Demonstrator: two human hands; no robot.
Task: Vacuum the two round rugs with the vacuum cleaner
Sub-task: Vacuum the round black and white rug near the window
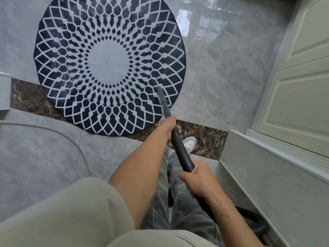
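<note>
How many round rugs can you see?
1. The black-and-white round rug lies on the floor ahead, with the vacuum wand tip at its near-right part. Another may be outside the view.

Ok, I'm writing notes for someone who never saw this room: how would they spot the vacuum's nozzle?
Find the round black-and-white rug on the grey tiled floor. At its lower right edge a dark wand, gripped by the left hand and right hand, slants onto it. The nozzle is the wand's narrow grey tapered tip, the only plain shape lying over the diamond pattern.
</note>
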